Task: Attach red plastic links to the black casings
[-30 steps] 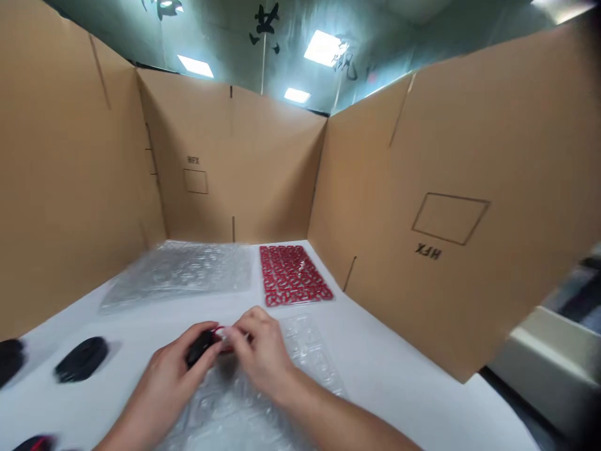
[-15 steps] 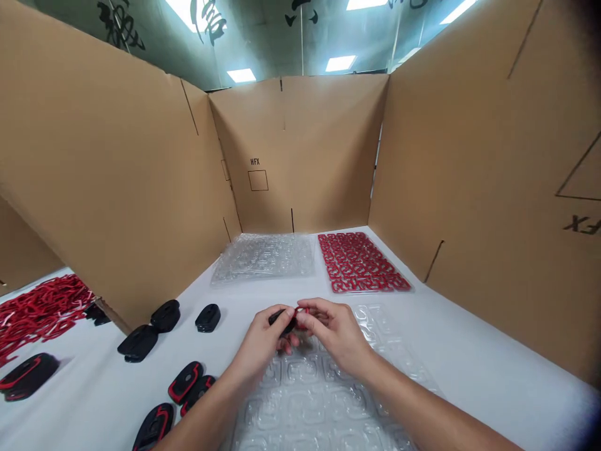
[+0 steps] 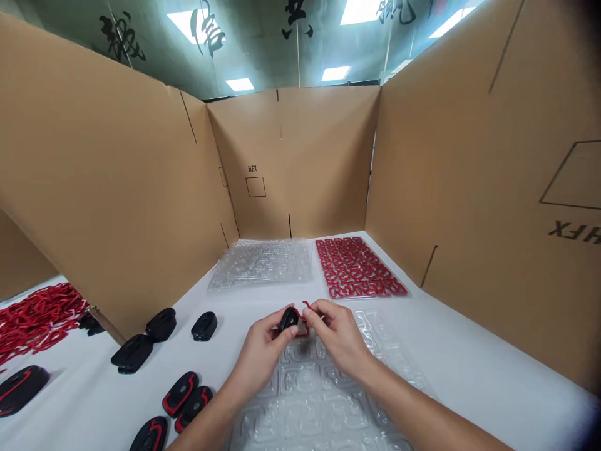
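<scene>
Between the thumb and fingers of my left hand (image 3: pixel 265 344) is a small black oval plastic casing (image 3: pixel 288 319), held tilted up. My right hand (image 3: pixel 339 335) pinches a thin red trim strip (image 3: pixel 307 304) just to the right of the casing. A red loop (image 3: pixel 303 329) shows between the two hands, close to the casing; whether it is attached there I cannot tell. Both hands are above the far part of a clear moulded plastic tray (image 3: pixel 300 410).
Black casings with red trim (image 3: pixel 181 393) lie at front left, plain black casings (image 3: pixel 133 354) behind them. A heap of red strips (image 3: pixel 40 316) is far left. At the back are stacked clear trays (image 3: pixel 263 263) and a tray of red strips (image 3: pixel 359 266). Cardboard walls (image 3: pixel 323 163) enclose the table.
My left hand has turned the black casing more upright. My right hand has drawn slightly away to the right, and the red strip's end now sticks up from its fingers. The view has shifted a little.
</scene>
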The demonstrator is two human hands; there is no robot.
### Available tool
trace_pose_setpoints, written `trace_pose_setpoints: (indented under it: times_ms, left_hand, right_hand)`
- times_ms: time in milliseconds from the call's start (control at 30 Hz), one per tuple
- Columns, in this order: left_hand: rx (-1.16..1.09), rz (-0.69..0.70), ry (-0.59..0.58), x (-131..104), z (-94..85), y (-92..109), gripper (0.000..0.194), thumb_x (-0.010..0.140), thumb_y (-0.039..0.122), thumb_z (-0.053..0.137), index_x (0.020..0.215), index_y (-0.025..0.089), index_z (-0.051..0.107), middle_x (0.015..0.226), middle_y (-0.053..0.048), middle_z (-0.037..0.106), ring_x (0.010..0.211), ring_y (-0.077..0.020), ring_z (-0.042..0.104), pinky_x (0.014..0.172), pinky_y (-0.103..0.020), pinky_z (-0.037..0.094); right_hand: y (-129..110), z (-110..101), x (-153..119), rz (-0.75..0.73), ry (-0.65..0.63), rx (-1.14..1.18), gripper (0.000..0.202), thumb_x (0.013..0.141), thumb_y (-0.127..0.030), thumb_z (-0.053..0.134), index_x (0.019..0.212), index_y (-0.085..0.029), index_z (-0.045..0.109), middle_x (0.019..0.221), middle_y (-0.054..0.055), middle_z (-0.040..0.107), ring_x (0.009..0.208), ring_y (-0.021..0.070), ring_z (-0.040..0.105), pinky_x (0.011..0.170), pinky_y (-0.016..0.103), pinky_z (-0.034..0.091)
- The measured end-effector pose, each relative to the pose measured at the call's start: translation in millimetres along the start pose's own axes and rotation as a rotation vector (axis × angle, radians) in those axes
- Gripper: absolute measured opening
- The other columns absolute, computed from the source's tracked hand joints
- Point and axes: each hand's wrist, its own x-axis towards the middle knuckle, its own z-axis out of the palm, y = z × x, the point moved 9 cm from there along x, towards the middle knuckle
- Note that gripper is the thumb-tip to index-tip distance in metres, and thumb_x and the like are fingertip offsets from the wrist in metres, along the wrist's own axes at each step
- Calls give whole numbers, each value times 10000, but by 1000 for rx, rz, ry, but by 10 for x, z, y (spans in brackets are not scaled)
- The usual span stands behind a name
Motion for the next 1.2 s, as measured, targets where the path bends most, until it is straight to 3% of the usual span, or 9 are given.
trace_pose_setpoints:
  times_ms: [67,167,333,533,667,800,967,1100,1200]
  left_hand:
    - [147,51,39,-5,-41,43,256,809,301,660,1020,182,744,1094,-100,716,1048,-260,632,954,-369,468]
    - [196,42,85,-9,-87,19,255,807,283,652,1021,172,735,1015,-96,729,948,-246,661,861,-339,510]
    - [122,43,30,-14,-5,24,269,824,281,634,1045,166,735,1011,-92,735,929,-235,665,847,-327,524]
    - [57,33,1,-19,40,57,297,835,269,612,1091,171,728,1099,-98,728,1009,-248,660,912,-350,513]
    - [80,37,56,-2,-30,46,311,801,224,611,1084,173,730,1126,-103,721,1051,-250,655,922,-351,514]
    - [146,49,210,-14,-202,37,328,735,214,653,1049,195,747,1230,-102,682,1174,-261,602,950,-357,512]
    - [123,13,223,-14,-230,23,340,777,259,634,1094,195,739,1125,-85,743,1016,-256,681,920,-389,529]
    - [107,39,184,-11,-178,83,325,792,273,645,1095,214,745,1101,-66,754,982,-254,688,875,-359,541]
    - [106,47,194,-20,-184,88,308,801,299,653,1081,215,752,1113,-72,749,1014,-256,675,884,-348,530]
  right_hand:
    - [67,25,-9,52,-2,116,173,894,-333,561,936,-185,640,672,-8,642,613,145,609,569,238,459]
    - [125,105,-23,100,-47,259,325,880,-338,574,1174,-202,549,645,-39,616,598,152,629,559,247,490]
    - [166,163,-28,168,-80,355,265,829,-426,625,911,-174,644,650,3,650,601,158,624,556,263,503]
    - [189,132,-19,198,-43,384,339,822,-480,619,957,-173,666,693,15,674,593,151,619,544,260,478]
    - [264,181,-21,271,-46,495,372,777,-497,661,949,-167,652,670,3,670,566,138,617,514,239,448]
    - [322,264,-23,337,-97,544,440,732,-552,690,931,-161,649,648,-1,679,528,125,609,496,230,435]
    - [273,410,-61,377,-274,589,476,679,-579,735,861,-149,645,622,2,689,473,111,600,469,216,427]
    - [321,303,-40,396,-149,519,494,747,-641,618,791,-149,638,461,-42,589,347,82,465,371,191,306]
    - [344,203,-4,376,-35,511,407,681,-535,719,809,-158,632,534,-47,604,440,87,515,427,194,368]
